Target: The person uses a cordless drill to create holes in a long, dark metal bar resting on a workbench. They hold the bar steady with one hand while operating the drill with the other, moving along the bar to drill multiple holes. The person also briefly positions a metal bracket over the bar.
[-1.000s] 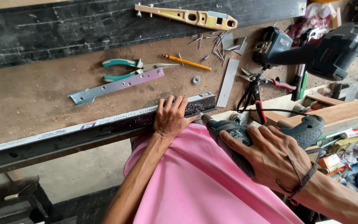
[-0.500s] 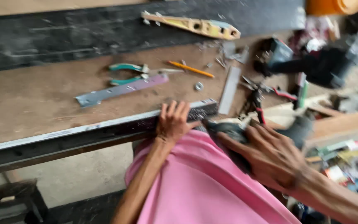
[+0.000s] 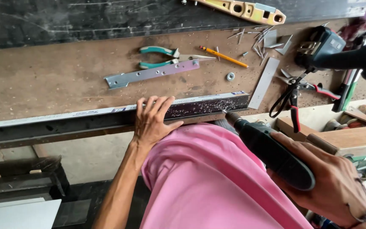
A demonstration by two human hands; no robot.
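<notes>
A long dark metal bar (image 3: 106, 121) with a pale strip along its top edge is laid across the middle of the frame, on the front edge of a brown workbench (image 3: 43, 80); its left end is cut off by the frame edge, and its right end stops just right of centre. Fine metal shavings are scattered on its face near that end. The left hand (image 3: 151, 121) is pressed flat on the bar at centre, fingers spread and draped over the top edge, thumb splayed to the right. A dark power drill (image 3: 272, 152) is gripped at lower right by the right hand (image 3: 331, 186), whose fingers are wrapped tightly round the body; the drill tip is pointed at the bar's right end, though contact cannot be made out for certain. The lower centre is filled by a pink garment (image 3: 217, 182), by which part of the drill and the bar's underside are hidden.

Further back on the bench, a pale metal bracket (image 3: 153, 73) is seen, with teal-handled pliers (image 3: 162, 57) just above it and a yellow pencil (image 3: 223, 56) to their right. A small washer (image 3: 230, 76), a grey metal strip (image 3: 263, 82) and loose screws (image 3: 255, 40) lie nearby. Red-handled snips (image 3: 297, 95) are partly hung over the bench edge. A yellow level (image 3: 246, 10) at the top and a second dark power tool (image 3: 331, 46) at upper right are both cut off.
</notes>
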